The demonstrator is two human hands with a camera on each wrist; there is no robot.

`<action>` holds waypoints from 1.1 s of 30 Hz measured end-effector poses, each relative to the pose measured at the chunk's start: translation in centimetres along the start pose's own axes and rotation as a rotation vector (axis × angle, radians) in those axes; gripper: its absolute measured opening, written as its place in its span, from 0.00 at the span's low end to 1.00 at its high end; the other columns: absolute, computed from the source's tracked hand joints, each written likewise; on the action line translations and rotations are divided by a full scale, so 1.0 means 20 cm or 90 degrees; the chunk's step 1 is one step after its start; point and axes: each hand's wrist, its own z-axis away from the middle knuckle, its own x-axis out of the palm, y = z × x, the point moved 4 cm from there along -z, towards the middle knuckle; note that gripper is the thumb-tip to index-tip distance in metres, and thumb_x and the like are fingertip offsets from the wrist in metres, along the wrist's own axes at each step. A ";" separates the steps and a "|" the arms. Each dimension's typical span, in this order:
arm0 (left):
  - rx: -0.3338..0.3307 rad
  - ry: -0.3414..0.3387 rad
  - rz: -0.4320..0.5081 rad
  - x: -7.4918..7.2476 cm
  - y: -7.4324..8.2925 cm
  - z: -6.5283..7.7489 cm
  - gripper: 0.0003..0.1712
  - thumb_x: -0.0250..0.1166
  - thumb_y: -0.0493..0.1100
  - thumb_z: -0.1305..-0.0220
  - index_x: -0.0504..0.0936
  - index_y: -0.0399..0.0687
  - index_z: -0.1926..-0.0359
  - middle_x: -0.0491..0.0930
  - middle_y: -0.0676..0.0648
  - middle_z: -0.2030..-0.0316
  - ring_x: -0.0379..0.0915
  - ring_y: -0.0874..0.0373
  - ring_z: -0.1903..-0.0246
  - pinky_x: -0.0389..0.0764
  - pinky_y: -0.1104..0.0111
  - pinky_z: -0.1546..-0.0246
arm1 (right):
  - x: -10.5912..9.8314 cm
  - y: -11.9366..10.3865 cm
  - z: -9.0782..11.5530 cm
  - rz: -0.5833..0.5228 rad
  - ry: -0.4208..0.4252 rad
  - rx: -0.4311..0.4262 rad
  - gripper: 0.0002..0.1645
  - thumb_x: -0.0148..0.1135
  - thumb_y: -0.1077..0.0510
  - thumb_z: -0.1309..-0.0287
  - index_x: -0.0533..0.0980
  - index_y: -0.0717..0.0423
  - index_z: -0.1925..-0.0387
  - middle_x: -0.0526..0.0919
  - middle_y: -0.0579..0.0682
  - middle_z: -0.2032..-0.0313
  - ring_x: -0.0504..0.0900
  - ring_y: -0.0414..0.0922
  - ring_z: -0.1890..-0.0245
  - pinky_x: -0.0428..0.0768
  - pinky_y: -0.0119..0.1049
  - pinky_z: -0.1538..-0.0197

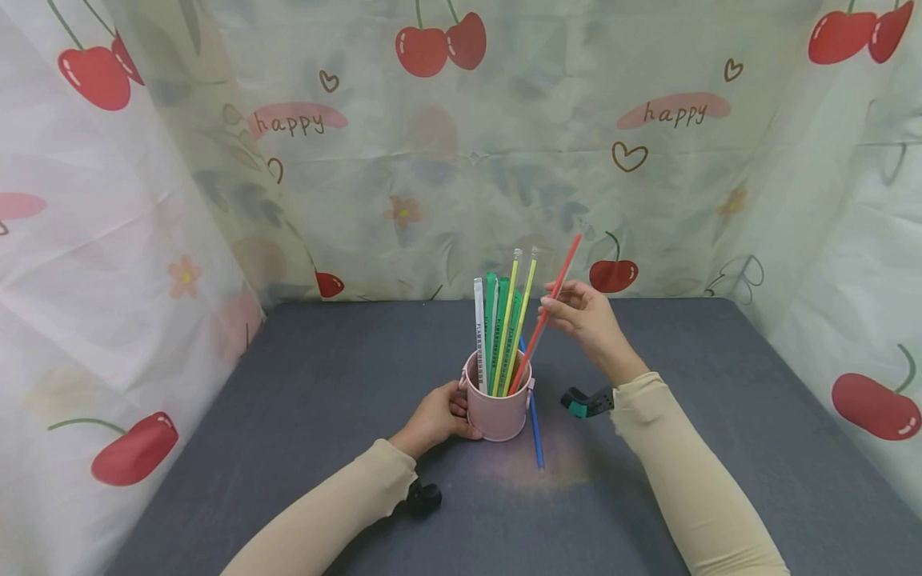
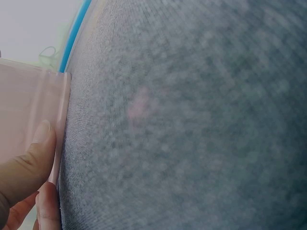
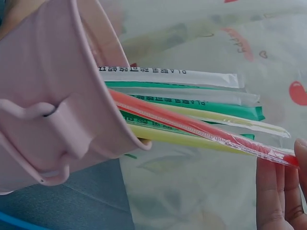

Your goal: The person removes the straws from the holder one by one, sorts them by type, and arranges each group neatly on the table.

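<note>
Bucket [image 1: 495, 414] gripped by L hand [image 1: 441, 413], prob. for steadiness, within worktop [image 1: 353, 360] edges. Red straw [image 1: 535, 340] (tilted) pinched by R hand [image 1: 589, 318].

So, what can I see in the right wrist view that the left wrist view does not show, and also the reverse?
Only the right wrist view shows the wrapped straws, white, green and yellow, and the right hand pinching the red straw near its end.

Only the left wrist view shows the left hand's thumb against the pink pail, near its base.

Both share the pail, part of the blue stick and the dark table.
</note>
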 end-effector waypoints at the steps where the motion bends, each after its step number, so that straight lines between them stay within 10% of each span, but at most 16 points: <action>1: -0.001 0.001 0.001 0.00 0.00 0.00 0.35 0.81 0.35 0.61 0.74 0.41 0.49 0.79 0.44 0.61 0.77 0.57 0.63 0.81 0.65 0.61 | 0.00 -0.01 0.00 -0.003 0.001 -0.001 0.12 0.62 0.61 0.37 0.73 0.53 0.53 0.81 0.47 0.64 0.84 0.39 0.63 0.83 0.32 0.56; 33: 0.006 0.001 0.000 0.00 0.00 0.00 0.37 0.81 0.35 0.61 0.74 0.41 0.48 0.79 0.44 0.60 0.76 0.56 0.63 0.81 0.65 0.61 | -0.14 -0.15 0.05 -0.148 0.053 -0.063 0.14 0.61 0.65 0.39 0.74 0.55 0.52 0.78 0.48 0.65 0.84 0.41 0.64 0.83 0.31 0.57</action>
